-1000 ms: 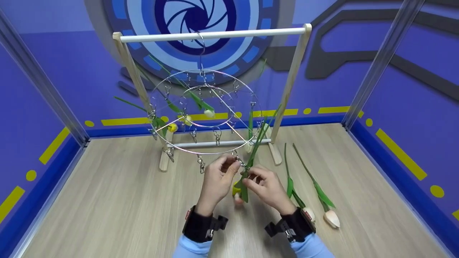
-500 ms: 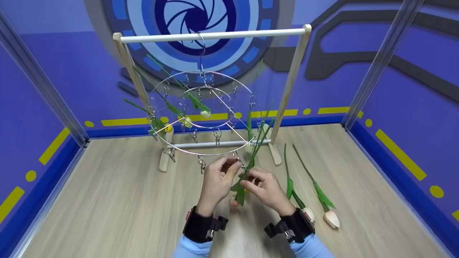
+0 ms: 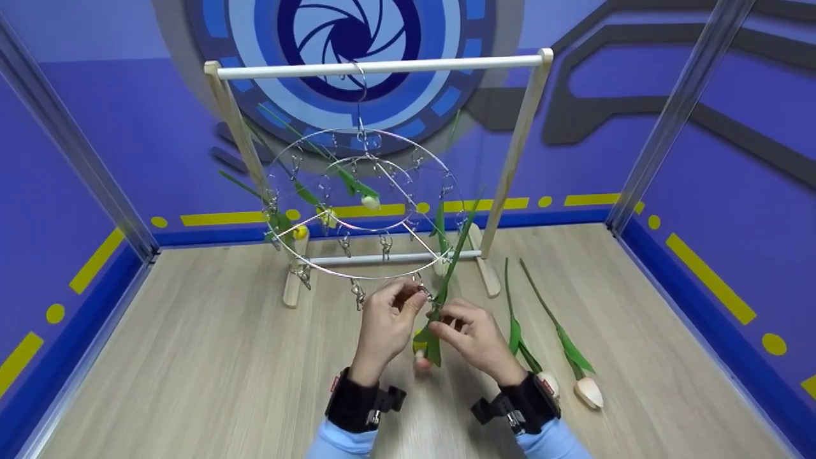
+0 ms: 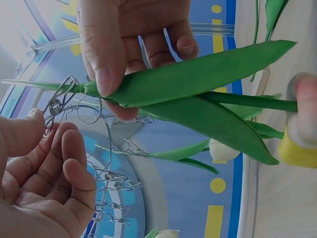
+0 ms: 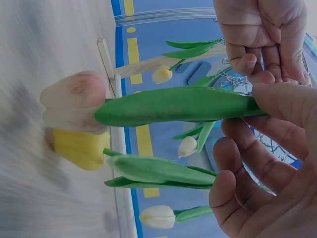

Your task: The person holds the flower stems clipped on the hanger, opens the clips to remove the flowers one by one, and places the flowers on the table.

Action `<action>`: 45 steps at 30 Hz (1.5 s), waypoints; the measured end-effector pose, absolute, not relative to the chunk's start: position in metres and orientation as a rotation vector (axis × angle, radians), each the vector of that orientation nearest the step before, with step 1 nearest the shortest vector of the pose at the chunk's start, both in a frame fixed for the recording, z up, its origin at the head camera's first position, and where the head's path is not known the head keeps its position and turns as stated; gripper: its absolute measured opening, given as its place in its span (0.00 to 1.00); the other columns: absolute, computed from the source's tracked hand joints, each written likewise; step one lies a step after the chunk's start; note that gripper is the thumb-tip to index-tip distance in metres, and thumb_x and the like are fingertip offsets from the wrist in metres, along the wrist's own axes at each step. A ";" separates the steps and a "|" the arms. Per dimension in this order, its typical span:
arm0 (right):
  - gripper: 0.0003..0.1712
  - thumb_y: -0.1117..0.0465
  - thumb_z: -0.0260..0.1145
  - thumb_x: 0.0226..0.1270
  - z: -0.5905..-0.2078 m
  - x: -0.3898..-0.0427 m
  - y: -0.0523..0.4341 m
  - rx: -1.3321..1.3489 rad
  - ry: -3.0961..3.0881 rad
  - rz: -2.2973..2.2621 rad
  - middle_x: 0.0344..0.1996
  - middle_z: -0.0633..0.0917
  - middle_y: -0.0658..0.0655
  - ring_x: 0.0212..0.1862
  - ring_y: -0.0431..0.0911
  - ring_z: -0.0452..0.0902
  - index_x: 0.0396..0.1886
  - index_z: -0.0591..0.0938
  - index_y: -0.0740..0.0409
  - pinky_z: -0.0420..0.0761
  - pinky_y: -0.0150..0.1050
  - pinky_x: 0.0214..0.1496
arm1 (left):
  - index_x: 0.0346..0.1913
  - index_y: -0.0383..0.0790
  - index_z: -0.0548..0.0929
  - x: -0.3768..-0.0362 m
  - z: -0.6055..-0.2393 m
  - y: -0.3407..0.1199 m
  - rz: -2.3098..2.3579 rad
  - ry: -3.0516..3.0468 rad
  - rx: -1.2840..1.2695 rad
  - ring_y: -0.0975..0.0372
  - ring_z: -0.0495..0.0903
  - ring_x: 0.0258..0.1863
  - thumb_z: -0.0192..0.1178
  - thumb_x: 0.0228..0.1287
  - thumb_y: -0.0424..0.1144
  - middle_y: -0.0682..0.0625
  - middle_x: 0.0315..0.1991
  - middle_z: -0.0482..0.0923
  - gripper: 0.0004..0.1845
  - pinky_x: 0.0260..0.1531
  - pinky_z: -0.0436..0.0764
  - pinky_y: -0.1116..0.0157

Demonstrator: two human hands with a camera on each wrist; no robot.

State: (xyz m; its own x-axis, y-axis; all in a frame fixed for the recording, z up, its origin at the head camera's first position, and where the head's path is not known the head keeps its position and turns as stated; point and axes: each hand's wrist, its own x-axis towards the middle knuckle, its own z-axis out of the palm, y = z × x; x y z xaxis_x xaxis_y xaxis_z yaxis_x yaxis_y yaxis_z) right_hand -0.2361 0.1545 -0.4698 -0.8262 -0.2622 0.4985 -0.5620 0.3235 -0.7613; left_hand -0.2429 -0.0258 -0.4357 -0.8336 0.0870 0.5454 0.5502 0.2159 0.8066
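A round wire hanger (image 3: 366, 204) with several metal clips hangs from the white bar of a wooden rack (image 3: 382, 65). My left hand (image 3: 414, 298) pinches one clip (image 4: 56, 105) on the ring's near edge. My right hand (image 3: 440, 322) pinches the stem of an artificial tulip (image 3: 446, 280) just beside that clip, thumb on its green leaf (image 5: 173, 104). The tulip hangs head down, and its yellow and pink bloom (image 5: 74, 121) sits below my hands. The stem tip (image 4: 29, 84) lies at the clip's jaws; I cannot tell whether they grip it.
Several tulips (image 3: 357, 188) hang clipped on the far side of the ring. Two more tulips (image 3: 519, 331) (image 3: 577, 366) lie on the wooden floor to the right of my right hand. Blue walls and metal posts (image 3: 669, 115) enclose the area.
The tulip's upper stem has swung a little to the left and the wire ring has rocked slightly. Both hands stay at the same clip.
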 end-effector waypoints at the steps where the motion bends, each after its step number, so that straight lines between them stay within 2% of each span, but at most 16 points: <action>1: 0.04 0.69 0.73 0.65 -0.470 -0.236 0.155 0.744 -2.306 1.498 0.34 0.85 0.56 0.31 0.37 0.73 0.39 0.89 0.61 0.76 0.30 0.30 | 0.41 0.32 0.87 -0.243 -0.436 -0.026 -1.648 -2.117 -0.589 0.65 0.77 0.30 0.68 0.68 0.36 0.47 0.33 0.84 0.08 0.32 0.78 0.70; 6: 0.04 0.69 0.73 0.65 -0.469 -0.235 0.157 0.739 -2.308 1.493 0.35 0.86 0.56 0.31 0.39 0.75 0.38 0.89 0.59 0.78 0.31 0.31 | 0.39 0.32 0.87 -0.242 -0.436 -0.026 -1.641 -2.126 -0.581 0.65 0.76 0.29 0.69 0.67 0.36 0.47 0.32 0.84 0.08 0.31 0.77 0.70; 13: 0.05 0.68 0.73 0.64 -0.469 -0.236 0.160 0.726 -2.323 1.479 0.37 0.86 0.51 0.33 0.42 0.78 0.38 0.90 0.57 0.78 0.31 0.32 | 0.39 0.33 0.87 -0.242 -0.436 -0.027 -1.664 -2.121 -0.546 0.65 0.76 0.29 0.69 0.68 0.36 0.47 0.33 0.85 0.07 0.30 0.75 0.71; 26: 0.06 0.70 0.73 0.63 -0.467 -0.236 0.159 0.725 -2.308 1.453 0.37 0.87 0.57 0.33 0.38 0.76 0.40 0.90 0.62 0.77 0.31 0.31 | 0.39 0.32 0.87 -0.242 -0.437 -0.027 -1.681 -2.098 -0.527 0.64 0.76 0.29 0.69 0.66 0.35 0.45 0.34 0.85 0.08 0.31 0.76 0.71; 31: 0.06 0.71 0.73 0.63 -0.468 -0.236 0.159 0.745 -2.298 1.448 0.36 0.86 0.59 0.32 0.41 0.77 0.40 0.89 0.63 0.78 0.32 0.31 | 0.39 0.32 0.88 -0.241 -0.436 -0.028 -1.685 -2.091 -0.525 0.64 0.76 0.29 0.70 0.66 0.35 0.45 0.33 0.85 0.07 0.31 0.76 0.71; 39: 0.06 0.70 0.72 0.65 -0.466 -0.235 0.159 0.742 -2.301 1.475 0.37 0.86 0.57 0.33 0.41 0.78 0.41 0.90 0.63 0.78 0.32 0.32 | 0.40 0.32 0.88 -0.241 -0.436 -0.028 -1.680 -2.088 -0.517 0.61 0.80 0.31 0.70 0.66 0.34 0.45 0.34 0.87 0.07 0.34 0.78 0.70; 45: 0.06 0.70 0.72 0.65 -0.465 -0.234 0.160 0.735 -2.308 1.490 0.37 0.86 0.58 0.34 0.41 0.78 0.41 0.90 0.63 0.79 0.33 0.33 | 0.38 0.32 0.89 -0.242 -0.436 -0.028 -1.696 -2.079 -0.491 0.62 0.80 0.30 0.71 0.64 0.34 0.45 0.33 0.87 0.07 0.33 0.78 0.70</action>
State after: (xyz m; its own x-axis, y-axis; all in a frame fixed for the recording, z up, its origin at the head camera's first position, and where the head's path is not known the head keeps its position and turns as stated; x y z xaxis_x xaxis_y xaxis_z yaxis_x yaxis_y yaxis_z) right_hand -0.2342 0.1596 -0.4648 -0.8253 -0.2569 0.5029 -0.5641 0.3326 -0.7558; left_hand -0.2418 -0.0278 -0.4360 -0.8534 0.0128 0.5211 0.5130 0.1976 0.8353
